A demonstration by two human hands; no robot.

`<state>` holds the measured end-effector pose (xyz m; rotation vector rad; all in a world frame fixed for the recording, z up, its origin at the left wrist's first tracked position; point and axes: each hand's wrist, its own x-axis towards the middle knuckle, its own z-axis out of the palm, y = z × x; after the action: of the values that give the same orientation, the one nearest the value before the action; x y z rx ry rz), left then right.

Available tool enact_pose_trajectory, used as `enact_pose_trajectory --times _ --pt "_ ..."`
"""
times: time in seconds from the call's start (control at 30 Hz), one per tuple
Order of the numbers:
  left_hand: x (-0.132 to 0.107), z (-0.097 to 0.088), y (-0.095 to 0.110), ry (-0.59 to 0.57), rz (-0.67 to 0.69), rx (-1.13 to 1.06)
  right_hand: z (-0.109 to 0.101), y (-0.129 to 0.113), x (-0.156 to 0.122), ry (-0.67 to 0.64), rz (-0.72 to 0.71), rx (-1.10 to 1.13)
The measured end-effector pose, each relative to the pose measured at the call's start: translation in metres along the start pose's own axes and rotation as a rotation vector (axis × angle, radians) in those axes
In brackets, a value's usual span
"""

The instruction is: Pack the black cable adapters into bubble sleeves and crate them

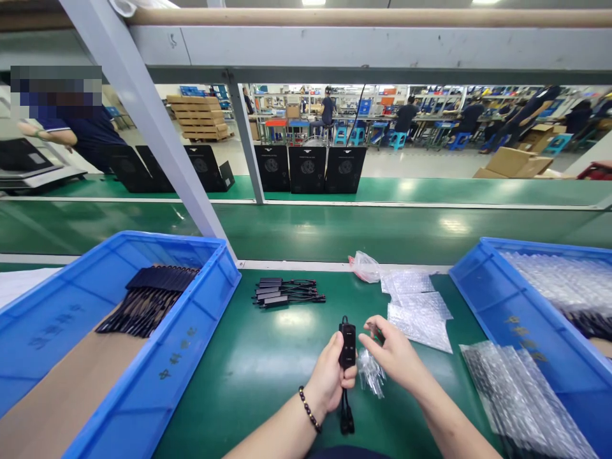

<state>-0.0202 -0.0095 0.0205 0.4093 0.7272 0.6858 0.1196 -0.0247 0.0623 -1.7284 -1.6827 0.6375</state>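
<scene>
My left hand [329, 370], with a beaded bracelet at the wrist, is wrapped round a small black adapter box [349, 344]. The box stands upright in the grip; a cable loops at its top and black plugs [347, 421] hang below. Just right of it, my right hand [389, 347] has curled fingers, thumb and forefinger apart; I make out nothing firmly held there. Below that hand lies a little heap of clear plastic pieces [371, 373]. Several similar black adapters with cables [282, 294] lie in a group farther back on the green table [268, 357].
A blue crate [191, 344] at left holds rows of black adapters [153, 293]. Another blue crate [482, 280] at right contains bubble-wrap pouches. Bubble bags [421, 309] and wrapped adapters [521, 389] lie on the table. Behind runs a green conveyor [382, 226]; a co-worker [81, 127] stands beyond.
</scene>
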Motion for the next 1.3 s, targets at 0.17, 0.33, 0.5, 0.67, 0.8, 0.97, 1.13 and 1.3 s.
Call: enact_pose_trajectory --times 0.17,0.33,0.5,0.67,0.8,0.97,1.13,1.3 --pt "-0.001 0.002 -0.001 -0.009 0.008 -0.004 0.021 0.008 0.004 0.072 -0.014 -0.082" --pt "0.0 0.001 -0.002 -0.008 0.018 0.02 0.02 0.0 0.002 0.055 -0.037 0.014" --pt "0.004 -0.004 0.005 0.081 0.011 -0.029 0.001 0.001 -0.002 -0.072 0.012 0.057" --pt "0.0 -0.006 0.021 0.05 -0.005 -0.071 0.021 0.029 -0.002 -0.26 0.169 -0.423" --pt "-0.005 -0.007 0.03 -0.054 0.101 0.01 0.028 0.043 -0.005 -0.13 0.173 -0.493" --pt "-0.008 -0.006 0.035 -0.017 0.108 0.1 -0.009 0.064 -0.01 0.047 0.282 -0.682" --pt "-0.01 -0.003 0.034 -0.057 0.082 0.167 -0.027 0.097 -0.013 0.018 0.4 -0.846" --pt "-0.008 -0.003 0.027 -0.139 0.057 0.231 -0.02 0.096 -0.013 0.088 0.366 -0.88"
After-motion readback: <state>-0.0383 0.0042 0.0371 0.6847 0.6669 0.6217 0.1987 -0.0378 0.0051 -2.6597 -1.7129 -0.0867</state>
